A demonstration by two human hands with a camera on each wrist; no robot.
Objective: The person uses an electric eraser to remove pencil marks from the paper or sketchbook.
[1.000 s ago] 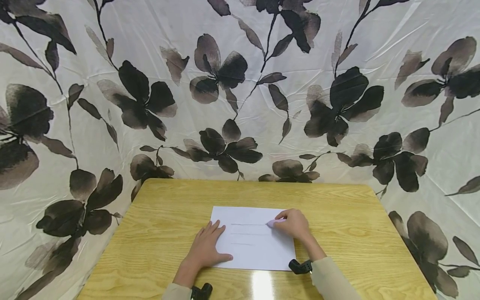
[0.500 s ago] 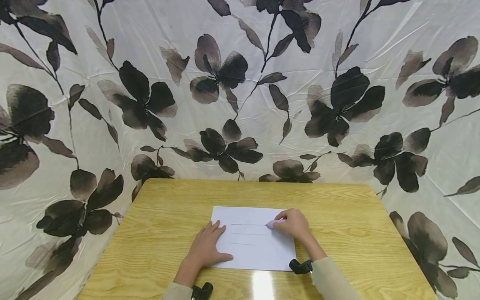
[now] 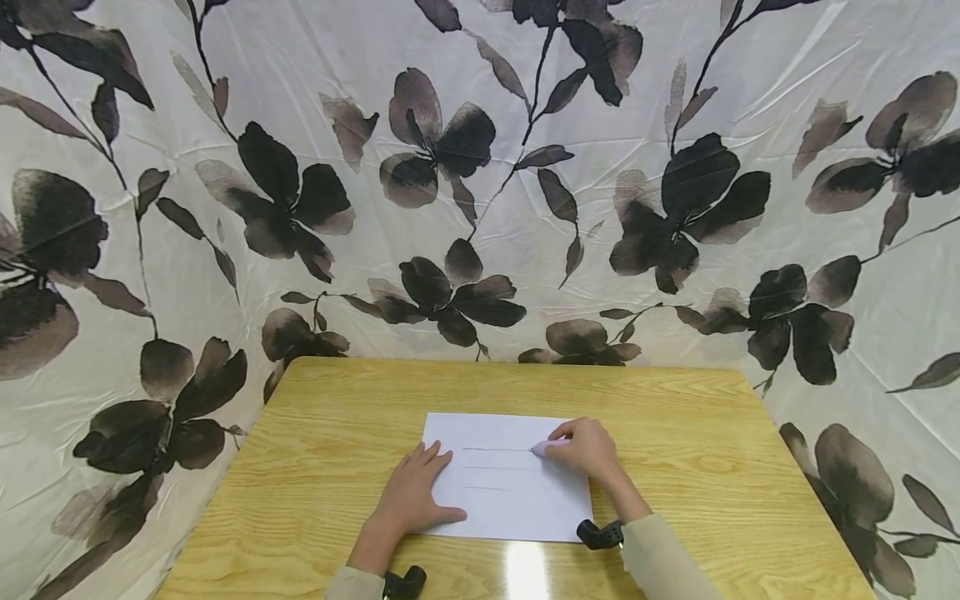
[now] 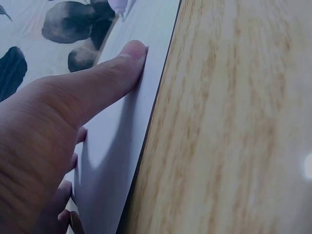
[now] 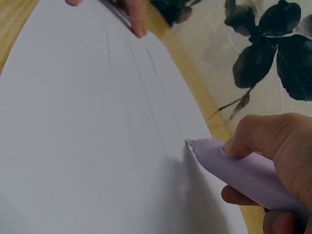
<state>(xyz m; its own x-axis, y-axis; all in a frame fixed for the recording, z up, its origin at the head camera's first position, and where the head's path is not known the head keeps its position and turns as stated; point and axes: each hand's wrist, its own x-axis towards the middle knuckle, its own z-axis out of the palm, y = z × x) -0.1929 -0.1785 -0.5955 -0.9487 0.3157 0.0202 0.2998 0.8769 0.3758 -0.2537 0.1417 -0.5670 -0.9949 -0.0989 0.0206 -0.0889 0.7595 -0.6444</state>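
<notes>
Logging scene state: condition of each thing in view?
Paper: lying on table, three lines drawn
Pen: gripped, tip out at right end of top line
Left hand: resting on paper, thumb spread from fingers
Right hand: gripping pen
Floral cloth: hanging behind table, creased
Wrist cameras: worn, one per wrist

Left fingers [image 4: 100,87] on paper [image 4: 114,141], lilac pen [image 4: 118,6], wooden table [image 4: 219,122], floral cloth [image 4: 66,22]

From the head, the right hand [image 3: 591,450] hides most of the pen [image 3: 546,447]. The left hand [image 3: 411,492] covers most of the left edge of the paper [image 3: 517,510]. The table [image 3: 720,442] has its near corners cut off, and both sleeves [image 3: 663,554] are cut too. The left wrist view cuts off and blurs the pen.
</notes>
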